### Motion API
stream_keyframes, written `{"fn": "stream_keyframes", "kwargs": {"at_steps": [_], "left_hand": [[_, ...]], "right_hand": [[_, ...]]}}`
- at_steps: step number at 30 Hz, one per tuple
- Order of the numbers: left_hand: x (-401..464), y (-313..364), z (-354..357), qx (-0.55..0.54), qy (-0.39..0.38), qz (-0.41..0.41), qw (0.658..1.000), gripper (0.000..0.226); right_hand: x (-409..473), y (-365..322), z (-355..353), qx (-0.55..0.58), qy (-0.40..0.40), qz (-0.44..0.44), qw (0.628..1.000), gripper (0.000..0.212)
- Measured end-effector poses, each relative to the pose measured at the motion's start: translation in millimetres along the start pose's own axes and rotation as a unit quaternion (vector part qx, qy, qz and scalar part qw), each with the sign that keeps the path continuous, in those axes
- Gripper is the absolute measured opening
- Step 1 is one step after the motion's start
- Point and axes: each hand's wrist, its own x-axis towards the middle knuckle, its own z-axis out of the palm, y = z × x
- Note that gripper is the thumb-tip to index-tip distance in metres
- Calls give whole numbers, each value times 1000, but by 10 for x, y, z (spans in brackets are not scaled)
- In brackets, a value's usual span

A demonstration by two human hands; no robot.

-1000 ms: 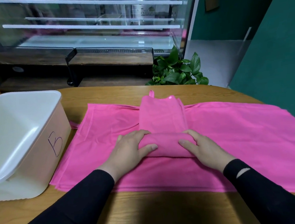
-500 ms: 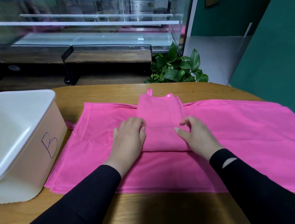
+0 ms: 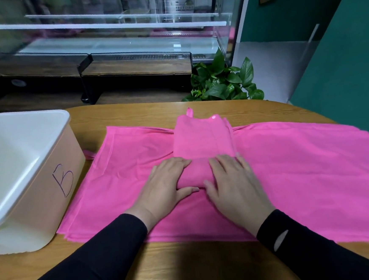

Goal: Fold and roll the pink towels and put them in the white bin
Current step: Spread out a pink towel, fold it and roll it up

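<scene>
A narrow folded pink towel (image 3: 201, 138) lies lengthwise on a spread stack of flat pink towels (image 3: 309, 165). Its near end is wound into a thick roll (image 3: 194, 174). My left hand (image 3: 167, 185) wraps the roll's left part, fingers over the top and thumb along the near side. My right hand (image 3: 233, 180) covers the right part, fingers reaching over the top and thumb tucked at the near edge. The white bin (image 3: 51, 194), marked with a handwritten B, stands at the left with nothing visible inside.
The wooden table (image 3: 189, 267) has a bare strip near me. A green potted plant (image 3: 221, 84) sits beyond the far edge. A glass display case (image 3: 115, 34) fills the background, and a teal wall (image 3: 349, 60) stands at the right.
The roll has travelled away from me and grown thicker. My fingers reached forward over the strip, then both hands closed over the roll again, the right hand moving inward on top of it.
</scene>
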Motion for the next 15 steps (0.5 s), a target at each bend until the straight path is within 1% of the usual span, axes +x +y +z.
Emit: {"fn": "stream_keyframes", "kwargs": {"at_steps": [2, 3, 4, 6, 8, 10, 12, 15], "left_hand": [[18, -20, 4, -21, -9, -10, 1000, 74], [23, -26, 9, -32, -12, -12, 999, 75], [24, -30, 15, -43, -12, -14, 999, 78], [7, -44, 21, -81, -18, -40, 996, 91], [1, -49, 0, -141, -30, -88, 986, 108], [20, -62, -22, -177, -36, -132, 975, 118], [34, -56, -40, -176, -42, -155, 971, 122], [14, -8, -63, -151, -50, -141, 977, 115]], "right_hand": [[41, -52, -24, -14, -61, -21, 998, 78], [85, -45, -40, -24, -76, -30, 996, 84], [139, -28, -49, -31, -82, -35, 995, 85], [248, 1, -55, -29, -87, -38, 995, 79], [336, 24, -62, -27, -101, -38, 994, 73], [394, 50, -71, -31, -112, -51, 992, 69], [408, 102, -113, -33, -115, -63, 991, 66], [329, 143, -219, -33, -110, -78, 990, 65]]}}
